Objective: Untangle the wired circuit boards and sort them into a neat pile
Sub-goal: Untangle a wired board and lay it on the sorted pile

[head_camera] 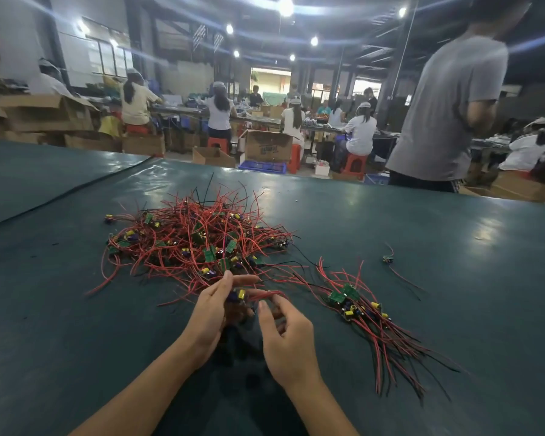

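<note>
One wired circuit board (238, 295), low in the centre of the frame, is gripped in the curled fingers of the left hand (210, 309), while its red wires (269, 294) are pinched by the right hand (285, 336). Just above, a large tangled heap (195, 237) is left to be worked, whereas only a small sorted pile (356, 305) has been laid at the right, and one stray board (387, 259) is seen apart, up and right of it, on the green table cover (469, 240). The task is judged to be at an early stage.
</note>
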`<state>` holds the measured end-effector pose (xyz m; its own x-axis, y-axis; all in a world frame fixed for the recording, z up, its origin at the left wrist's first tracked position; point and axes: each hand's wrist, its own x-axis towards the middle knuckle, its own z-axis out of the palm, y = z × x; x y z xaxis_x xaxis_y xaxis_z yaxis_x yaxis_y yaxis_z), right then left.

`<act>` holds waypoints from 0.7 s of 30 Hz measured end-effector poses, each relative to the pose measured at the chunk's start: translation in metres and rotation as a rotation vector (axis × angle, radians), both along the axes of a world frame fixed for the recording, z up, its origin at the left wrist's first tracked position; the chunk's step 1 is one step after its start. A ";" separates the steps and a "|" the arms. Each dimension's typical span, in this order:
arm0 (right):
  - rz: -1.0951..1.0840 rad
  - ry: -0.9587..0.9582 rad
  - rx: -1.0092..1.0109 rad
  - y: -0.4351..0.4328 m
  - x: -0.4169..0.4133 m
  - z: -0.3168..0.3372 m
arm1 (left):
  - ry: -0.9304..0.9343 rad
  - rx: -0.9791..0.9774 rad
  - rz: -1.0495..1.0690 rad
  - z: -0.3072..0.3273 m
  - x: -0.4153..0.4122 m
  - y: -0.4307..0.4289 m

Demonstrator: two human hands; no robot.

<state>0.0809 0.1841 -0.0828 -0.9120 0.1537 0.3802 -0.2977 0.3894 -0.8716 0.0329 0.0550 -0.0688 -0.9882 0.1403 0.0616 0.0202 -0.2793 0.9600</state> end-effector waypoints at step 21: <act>-0.021 0.005 -0.183 0.008 0.000 0.002 | 0.292 -0.410 -0.167 -0.004 0.015 0.003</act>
